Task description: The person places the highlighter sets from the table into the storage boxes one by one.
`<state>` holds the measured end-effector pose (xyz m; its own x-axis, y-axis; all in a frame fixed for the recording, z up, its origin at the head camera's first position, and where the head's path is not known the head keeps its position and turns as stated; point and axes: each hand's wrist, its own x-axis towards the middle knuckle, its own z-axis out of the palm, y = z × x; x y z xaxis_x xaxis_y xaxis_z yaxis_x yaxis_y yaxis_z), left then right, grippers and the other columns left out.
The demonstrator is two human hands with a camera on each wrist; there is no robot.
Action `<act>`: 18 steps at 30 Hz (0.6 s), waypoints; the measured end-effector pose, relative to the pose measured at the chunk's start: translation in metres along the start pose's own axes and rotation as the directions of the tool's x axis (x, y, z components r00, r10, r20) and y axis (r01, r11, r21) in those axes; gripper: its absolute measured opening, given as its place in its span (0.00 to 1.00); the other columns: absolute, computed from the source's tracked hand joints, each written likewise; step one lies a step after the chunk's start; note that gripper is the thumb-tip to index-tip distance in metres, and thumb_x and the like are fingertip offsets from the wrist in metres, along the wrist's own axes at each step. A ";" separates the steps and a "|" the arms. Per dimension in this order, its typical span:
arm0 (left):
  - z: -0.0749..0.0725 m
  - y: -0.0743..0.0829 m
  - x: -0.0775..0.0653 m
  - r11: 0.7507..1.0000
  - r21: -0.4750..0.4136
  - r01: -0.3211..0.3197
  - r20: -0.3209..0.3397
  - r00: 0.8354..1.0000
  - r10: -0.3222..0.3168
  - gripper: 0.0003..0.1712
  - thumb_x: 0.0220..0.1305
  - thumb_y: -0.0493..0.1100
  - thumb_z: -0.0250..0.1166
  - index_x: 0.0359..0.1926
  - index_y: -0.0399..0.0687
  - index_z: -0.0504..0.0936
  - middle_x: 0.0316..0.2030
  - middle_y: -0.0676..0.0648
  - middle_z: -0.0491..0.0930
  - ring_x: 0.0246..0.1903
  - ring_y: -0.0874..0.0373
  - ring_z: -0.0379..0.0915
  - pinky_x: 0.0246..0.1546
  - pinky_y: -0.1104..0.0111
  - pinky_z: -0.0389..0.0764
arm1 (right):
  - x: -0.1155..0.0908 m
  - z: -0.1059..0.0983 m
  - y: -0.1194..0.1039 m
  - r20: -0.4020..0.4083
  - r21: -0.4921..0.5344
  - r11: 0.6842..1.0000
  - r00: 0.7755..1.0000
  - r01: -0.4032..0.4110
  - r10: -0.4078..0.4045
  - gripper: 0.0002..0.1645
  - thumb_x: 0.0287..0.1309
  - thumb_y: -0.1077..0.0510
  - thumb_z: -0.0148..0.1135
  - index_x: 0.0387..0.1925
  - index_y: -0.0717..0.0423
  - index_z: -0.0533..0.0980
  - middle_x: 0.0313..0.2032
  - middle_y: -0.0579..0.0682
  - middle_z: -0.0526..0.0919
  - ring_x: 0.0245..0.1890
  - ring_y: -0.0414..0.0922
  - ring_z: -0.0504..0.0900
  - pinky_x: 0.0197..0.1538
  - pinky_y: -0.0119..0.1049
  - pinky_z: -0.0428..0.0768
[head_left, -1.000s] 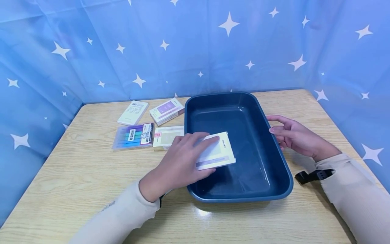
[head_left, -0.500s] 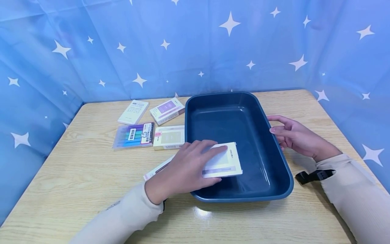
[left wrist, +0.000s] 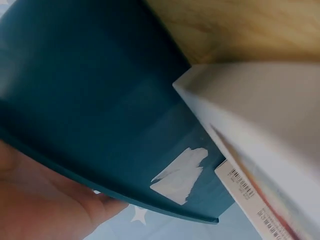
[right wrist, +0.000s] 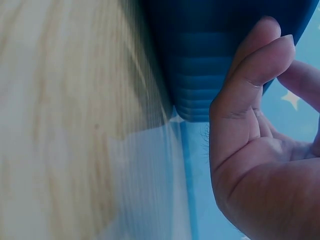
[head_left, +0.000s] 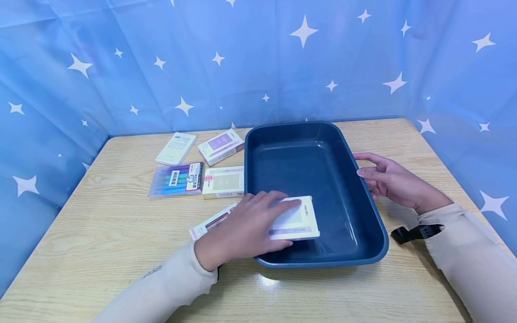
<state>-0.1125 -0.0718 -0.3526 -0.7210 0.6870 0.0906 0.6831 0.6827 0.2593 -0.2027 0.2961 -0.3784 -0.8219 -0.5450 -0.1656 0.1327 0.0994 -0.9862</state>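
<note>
My left hand (head_left: pixel 252 226) grips a white cardboard box (head_left: pixel 296 220) above the near left part of a dark blue plastic tub (head_left: pixel 315 261). The thumb lies along the box's near edge, the fingers across its top. On the far right side of the tub, my right hand (head_left: pixel 389 181) holds the rim, thumb tip against it and other fingers bent beside the outer wall. The left wrist view shows the tub's outer wall with a torn white sticker (left wrist: pixel 180 175). Partly hidden behind my left hand, a slim box with a dark window (head_left: pixel 212 223) lies on the table.
Left of the tub lie a clear case of coloured pens (head_left: pixel 177 179), a cream box (head_left: pixel 224 181), a box with a purple panel (head_left: pixel 221 146) and a white box with printed text (head_left: pixel 176 149). A starry blue curtain (head_left: pixel 242 58) hangs behind the wooden table (head_left: pixel 101 233).
My left hand has moved nearer and slightly right with the white box, uncovering more of the slim box behind it. The right hand and the tub have stayed in place.
</note>
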 end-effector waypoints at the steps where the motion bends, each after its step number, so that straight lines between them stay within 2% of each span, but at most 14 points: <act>1: 0.000 0.000 0.000 1.000 -0.005 -0.003 0.006 1.000 0.003 0.44 0.57 0.66 0.69 0.73 0.67 0.65 0.67 0.52 0.70 0.60 0.54 0.70 0.56 0.55 0.74 | 0.000 0.000 0.000 -0.001 0.000 1.000 1.000 0.001 -0.001 0.25 0.77 0.60 0.44 0.71 0.46 0.56 0.23 0.44 0.79 0.22 0.42 0.77 0.28 0.35 0.78; 9: 0.003 -0.002 0.000 0.999 0.008 -0.043 0.031 0.999 0.043 0.42 0.58 0.63 0.68 0.73 0.66 0.66 0.66 0.52 0.71 0.60 0.55 0.70 0.54 0.57 0.73 | 0.000 0.000 0.001 -0.005 0.016 1.000 1.000 0.004 -0.004 0.26 0.77 0.61 0.45 0.71 0.47 0.56 0.22 0.44 0.76 0.21 0.42 0.75 0.28 0.34 0.78; 18: 0.001 -0.003 0.002 0.999 -0.006 -0.044 0.083 0.996 0.044 0.42 0.57 0.59 0.68 0.72 0.69 0.66 0.67 0.52 0.70 0.61 0.55 0.69 0.57 0.56 0.71 | 0.000 0.000 0.001 -0.008 0.019 1.000 1.000 0.005 -0.005 0.26 0.77 0.61 0.45 0.71 0.46 0.57 0.21 0.44 0.74 0.20 0.43 0.73 0.28 0.35 0.77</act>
<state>-0.1157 -0.0725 -0.3547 -0.6777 0.7350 0.0217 0.7135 0.6503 0.2609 -0.2022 0.2963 -0.3791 -0.8268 -0.5391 -0.1605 0.1390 0.0808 -0.9870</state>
